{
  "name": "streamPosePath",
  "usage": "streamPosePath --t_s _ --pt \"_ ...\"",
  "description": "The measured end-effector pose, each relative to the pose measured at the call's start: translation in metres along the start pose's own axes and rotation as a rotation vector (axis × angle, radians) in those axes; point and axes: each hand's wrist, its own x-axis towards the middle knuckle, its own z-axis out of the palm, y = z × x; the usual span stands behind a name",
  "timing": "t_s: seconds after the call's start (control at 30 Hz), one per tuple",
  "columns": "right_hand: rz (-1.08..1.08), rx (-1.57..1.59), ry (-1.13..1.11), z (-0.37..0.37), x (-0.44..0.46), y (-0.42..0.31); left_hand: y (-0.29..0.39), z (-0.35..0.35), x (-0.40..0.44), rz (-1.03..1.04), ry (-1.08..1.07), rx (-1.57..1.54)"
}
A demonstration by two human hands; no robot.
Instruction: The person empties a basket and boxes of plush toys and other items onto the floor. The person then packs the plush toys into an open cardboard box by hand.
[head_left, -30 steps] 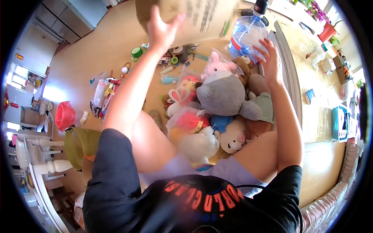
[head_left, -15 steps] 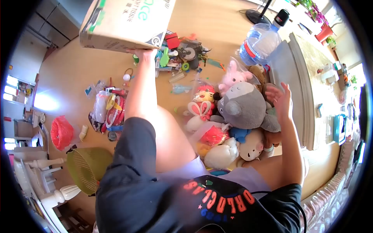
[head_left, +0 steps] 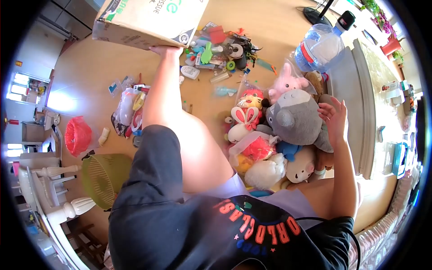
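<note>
At the upper left of the view, a cardboard box (head_left: 150,22) is cut off by the frame, so its top and part of its printing cannot be seen. The left hand (head_left: 166,50) meets the lower edge of the box at the end of a stretched arm; most of its fingers are hidden behind the cardboard — how far they are open or curled cannot be told. The right hand (head_left: 334,116) is raised and open, its fingers loosely spread and slightly bent, with nothing in its grasp. It is nearest to a big gray plush toy (head_left: 294,118); whether the fingertips brush it is hard to tell.

Around the gray toy lie a pink plush rabbit (head_left: 288,84), partly under clear plastic, a white fluffy toy (head_left: 265,172) and other stuffed toys that partly cover one another. Beyond them is a large water bottle (head_left: 320,47) beside a cabinet (head_left: 355,99). Just right of the box, a jumble of small items (head_left: 220,50) lies on the floor (head_left: 204,96) — many too small to name. A red plastic bag (head_left: 77,136) sits near a green basket (head_left: 104,180), partly hidden by the dark sleeve.
</note>
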Motion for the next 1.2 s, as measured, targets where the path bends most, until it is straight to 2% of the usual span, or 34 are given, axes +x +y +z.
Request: streamPosePath --t_s 0.07,0.1,0.2,0.37,0.6,0.8,0.93,1.0,1.1,1.2 --pt "-0.024 -0.034 -0.023 0.011 -0.008 -0.008 0.009 0.014 -0.007 0.041 -0.153 0.223" --pt "-0.034 -0.052 -0.034 0.013 -0.011 -0.011 0.011 0.016 -0.007 0.123 -0.199 0.277" --pt "-0.054 -0.025 -0.097 0.011 -0.014 -0.012 0.015 0.026 -0.023 0.178 -0.333 0.414" --pt "-0.081 0.004 -0.111 0.012 -0.021 -0.013 0.007 0.021 0.0 0.044 -0.461 0.407" --pt "-0.059 -0.04 -0.12 0.005 -0.013 0.0 -0.015 0.015 -0.012 -0.129 -0.439 0.302" --pt "-0.02 -0.061 -0.074 0.002 -0.015 0.0 -0.02 0.014 0.01 -0.082 -0.331 0.384" --pt "-0.043 -0.062 -0.08 0.002 -0.011 -0.008 -0.021 -0.022 0.037 0.003 -0.207 0.466" --pt "-0.08 -0.057 -0.081 0.002 -0.012 -0.017 -0.031 -0.003 0.012 0.046 0.051 0.557" --pt "-0.112 -0.053 -0.07 0.002 -0.011 -0.025 -0.046 0.046 -0.016 0.158 0.314 0.715" --pt "-0.124 -0.047 -0.072 0.0 -0.005 -0.026 -0.066 0.089 -0.059 0.231 0.356 0.749"
